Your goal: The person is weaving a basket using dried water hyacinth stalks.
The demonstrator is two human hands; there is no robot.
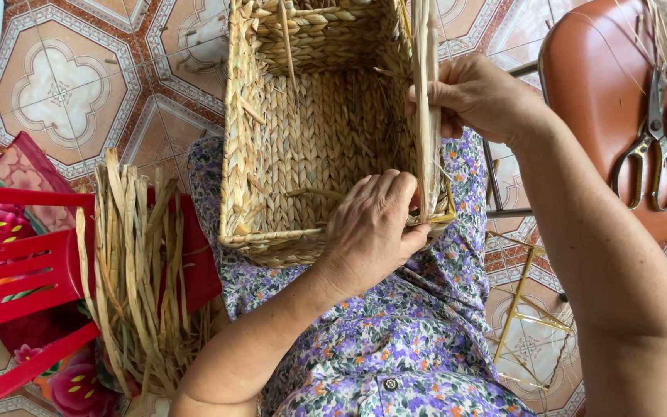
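Woven straw basket (310, 131) resting on the lap, open side up, rectangular, walls of braided dried fibre. Left hand (372, 228) curled over the basket's near right corner, fingers pressing the rim. Right hand (476, 96) above the basket's right wall, pinched shut around upright flat straw strands (426, 108) rising from that corner. Judged light and fairly stiff: walls keep their shape but probably give a little under a squeeze; surface dry and rough, unlikely to slip. Loose strands likely brittle, prone to splitting if bent sharply. Best hold judged at the thick braided rim or a corner, not on stray ends. Bundle of dried straw (137, 270) left of the basket, lying over a red plastic chair (21, 270). Scissors (650, 147) right of the basket on an orange seat (588, 77). Patterned floor tiles (63, 93) beyond.
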